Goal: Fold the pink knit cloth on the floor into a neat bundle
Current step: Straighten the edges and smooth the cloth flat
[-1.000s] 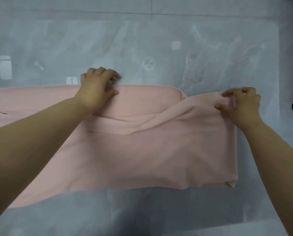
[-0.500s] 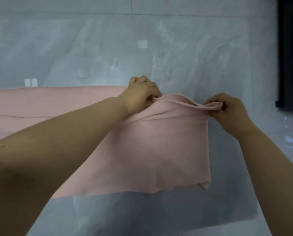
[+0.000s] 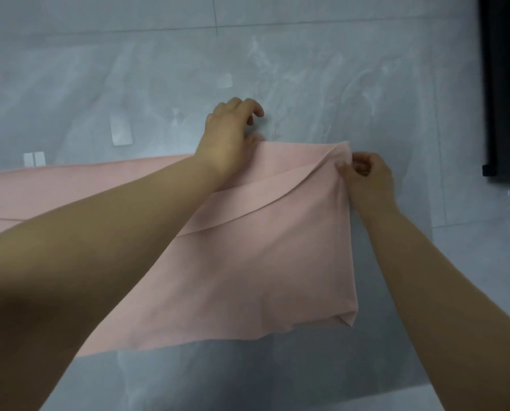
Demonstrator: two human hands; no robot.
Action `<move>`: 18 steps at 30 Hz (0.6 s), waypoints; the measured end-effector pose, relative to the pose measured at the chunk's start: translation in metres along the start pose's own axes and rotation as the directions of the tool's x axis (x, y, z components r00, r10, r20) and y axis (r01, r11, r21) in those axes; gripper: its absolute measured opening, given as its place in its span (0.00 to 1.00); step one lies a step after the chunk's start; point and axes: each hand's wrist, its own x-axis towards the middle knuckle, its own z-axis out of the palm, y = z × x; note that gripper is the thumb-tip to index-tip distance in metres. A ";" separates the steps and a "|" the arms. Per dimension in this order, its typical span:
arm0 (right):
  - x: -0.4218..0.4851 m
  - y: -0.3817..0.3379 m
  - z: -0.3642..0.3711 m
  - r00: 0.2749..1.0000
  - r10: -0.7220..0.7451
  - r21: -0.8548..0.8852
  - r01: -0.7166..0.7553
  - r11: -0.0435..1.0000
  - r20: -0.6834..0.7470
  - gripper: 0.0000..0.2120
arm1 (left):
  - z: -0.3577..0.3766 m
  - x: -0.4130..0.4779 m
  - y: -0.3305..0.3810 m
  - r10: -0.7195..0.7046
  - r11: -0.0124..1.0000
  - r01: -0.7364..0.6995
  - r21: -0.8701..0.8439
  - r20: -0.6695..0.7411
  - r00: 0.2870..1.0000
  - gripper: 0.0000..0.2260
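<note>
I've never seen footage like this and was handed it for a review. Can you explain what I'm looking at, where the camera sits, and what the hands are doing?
There is no machine here: a person wears a camera on the head, so it looks forward and down along both bare forearms.

On the grey marble-look tiled floor lies a pink knit cloth, already doubled over at its right end; the rest stretches off to the left. A diagonal hem crosses the upper layer.

The left hand rests at the cloth's far edge, fingers loosely curled, not clearly gripping. The right hand pinches the far right corner of the cloth.

A dark object stands at the right edge; what it is cannot be told.
</note>
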 end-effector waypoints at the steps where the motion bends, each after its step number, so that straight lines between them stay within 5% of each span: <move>1: 0.000 0.001 0.002 1.000 -0.003 -0.039 0.003 0.999 -0.003 0.13 | -0.003 -0.005 0.000 0.054 0.998 -0.054 -0.024 -0.011 0.999 0.10; 8: 0.012 -0.007 0.011 0.994 -0.097 -0.034 0.095 0.995 -0.058 0.06 | -0.007 -0.084 -0.035 0.192 0.904 -0.336 0.263 0.454 0.870 0.35; 14: 0.024 -0.013 0.002 0.960 -0.052 0.169 0.101 0.980 -0.276 0.11 | -0.031 -0.088 -0.067 0.308 0.846 -0.399 0.353 0.287 0.907 0.18; 18: 0.017 -0.004 0.015 0.970 -0.110 -0.061 0.099 0.993 -0.217 0.07 | -0.056 -0.071 -0.067 0.076 0.952 -0.102 0.288 0.100 0.992 0.12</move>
